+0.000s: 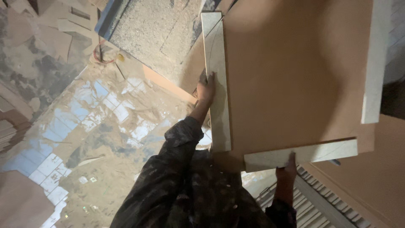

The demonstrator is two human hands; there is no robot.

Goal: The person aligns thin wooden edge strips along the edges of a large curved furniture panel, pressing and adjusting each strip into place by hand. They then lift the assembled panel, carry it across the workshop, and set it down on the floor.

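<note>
A large flat brown board point(295, 76) is seen filling the upper right of the frame, its plain, matte face turned toward the camera. Pale cream strips are fixed along its edges: one long strip point(217, 84) runs down the left edge from the top centre of the frame, another point(301, 155) lies along the lower edge at right of centre, and a third point(375, 59) is seen at the far right edge. The board is held off the floor, slightly tilted, with its lower left corner near the frame's centre. Thin curved pencil-like lines are visible on the left and lower strips.
</note>
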